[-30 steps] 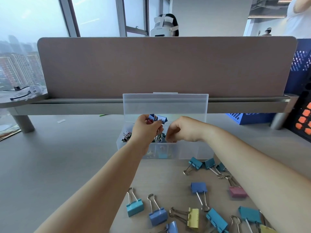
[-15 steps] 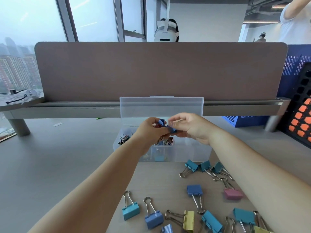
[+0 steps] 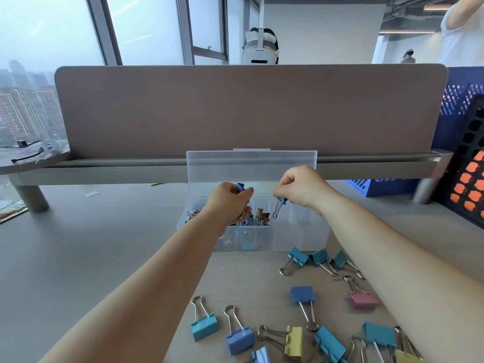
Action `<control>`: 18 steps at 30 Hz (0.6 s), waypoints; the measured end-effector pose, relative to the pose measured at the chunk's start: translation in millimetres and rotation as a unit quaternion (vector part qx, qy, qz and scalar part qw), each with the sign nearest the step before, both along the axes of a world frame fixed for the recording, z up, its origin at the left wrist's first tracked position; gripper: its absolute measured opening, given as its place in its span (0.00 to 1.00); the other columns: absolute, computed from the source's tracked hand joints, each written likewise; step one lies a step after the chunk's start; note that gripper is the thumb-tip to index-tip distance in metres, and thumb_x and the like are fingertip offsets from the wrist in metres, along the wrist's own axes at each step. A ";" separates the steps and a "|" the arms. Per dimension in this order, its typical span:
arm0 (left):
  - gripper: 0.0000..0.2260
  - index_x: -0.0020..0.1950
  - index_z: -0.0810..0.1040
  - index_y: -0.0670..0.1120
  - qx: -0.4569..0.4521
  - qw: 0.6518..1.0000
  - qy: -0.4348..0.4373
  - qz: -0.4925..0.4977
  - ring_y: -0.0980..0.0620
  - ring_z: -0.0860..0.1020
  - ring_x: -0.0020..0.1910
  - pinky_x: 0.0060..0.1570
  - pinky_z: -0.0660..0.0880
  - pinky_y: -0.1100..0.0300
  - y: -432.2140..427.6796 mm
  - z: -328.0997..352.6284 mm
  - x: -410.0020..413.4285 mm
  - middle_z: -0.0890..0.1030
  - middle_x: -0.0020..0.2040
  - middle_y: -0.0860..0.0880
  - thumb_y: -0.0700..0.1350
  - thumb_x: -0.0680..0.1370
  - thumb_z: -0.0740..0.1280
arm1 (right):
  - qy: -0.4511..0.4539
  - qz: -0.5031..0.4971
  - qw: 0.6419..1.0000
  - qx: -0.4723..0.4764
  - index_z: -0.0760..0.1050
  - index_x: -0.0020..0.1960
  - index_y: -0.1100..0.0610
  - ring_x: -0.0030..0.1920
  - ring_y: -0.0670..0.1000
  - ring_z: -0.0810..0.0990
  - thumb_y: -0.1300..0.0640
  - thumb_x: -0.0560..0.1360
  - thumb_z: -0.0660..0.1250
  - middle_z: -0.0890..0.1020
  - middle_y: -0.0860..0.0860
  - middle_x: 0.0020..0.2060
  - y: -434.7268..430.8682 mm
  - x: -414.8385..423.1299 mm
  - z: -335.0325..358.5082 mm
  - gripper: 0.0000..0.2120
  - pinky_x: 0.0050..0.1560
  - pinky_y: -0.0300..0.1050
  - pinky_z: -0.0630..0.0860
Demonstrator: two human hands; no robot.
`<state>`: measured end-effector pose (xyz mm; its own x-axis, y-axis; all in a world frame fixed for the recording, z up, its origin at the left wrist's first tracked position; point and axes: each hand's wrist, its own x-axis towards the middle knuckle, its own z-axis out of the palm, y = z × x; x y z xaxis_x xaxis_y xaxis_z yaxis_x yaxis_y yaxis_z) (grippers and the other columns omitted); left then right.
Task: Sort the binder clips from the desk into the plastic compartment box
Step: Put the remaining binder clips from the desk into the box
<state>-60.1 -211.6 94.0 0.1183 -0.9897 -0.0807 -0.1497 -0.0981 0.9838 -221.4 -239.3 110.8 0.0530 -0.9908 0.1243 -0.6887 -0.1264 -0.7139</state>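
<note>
The clear plastic compartment box (image 3: 301, 239) stands open on the desk, its lid (image 3: 251, 163) upright behind it. Small mixed clips fill its left and middle compartments. My left hand (image 3: 230, 203) hovers over the box and grips small blue binder clips (image 3: 240, 186). My right hand (image 3: 298, 188) pinches one small blue binder clip (image 3: 279, 205), whose wire handles hang down over a right-hand compartment. Several large binder clips lie on the desk in front: a teal one (image 3: 204, 328), a blue one (image 3: 302, 294), a pink one (image 3: 362, 299), a yellow one (image 3: 293, 339).
A brown desk divider (image 3: 248, 108) rises right behind the box. A blue crate (image 3: 379, 186) and a black-and-orange rack (image 3: 468, 184) stand at the right. A person with a white headset (image 3: 259, 49) sits beyond the divider. Bare desk surface (image 3: 91, 244) spreads to the left.
My hands met over the box and my right hand took one small blue clip from the left. The hands have now drawn apart, the right moving right with the clip dangling.
</note>
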 end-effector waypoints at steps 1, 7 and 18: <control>0.07 0.43 0.73 0.44 -0.005 1.000 -0.006 0.000 0.55 0.73 0.30 0.30 0.74 0.66 0.0 0.3 -0.1 0.76 0.40 0.47 0.45 0.79 0.65 | 0.028 0.016 0.999 0.021 0.79 0.39 0.60 0.37 0.52 0.77 0.57 0.68 0.72 0.84 0.56 0.38 1.6 1.4 -0.3 0.06 0.39 0.46 0.75; 0.06 0.49 0.73 0.43 0.009 0.998 -0.055 -0.036 0.51 0.67 0.30 0.31 0.68 0.61 0.2 0.1 -1.2 0.73 0.41 0.44 0.45 0.78 0.66 | 0.084 0.108 0.985 0.105 0.82 0.52 0.61 0.43 0.54 0.82 0.52 0.77 0.68 0.84 0.58 0.48 11.0 14.2 -9.8 0.13 0.53 0.47 0.80; 0.13 0.43 0.74 0.44 0.044 0.940 -0.292 -0.171 0.52 0.60 0.28 0.26 0.59 0.65 7.9 11.3 3.8 0.67 0.32 0.50 0.47 0.69 0.76 | 0.025 0.144 0.980 0.138 0.83 0.46 0.57 0.44 0.50 0.82 0.67 0.71 0.72 0.84 0.53 0.43 12.1 2.7 -6.6 0.08 0.46 0.39 0.80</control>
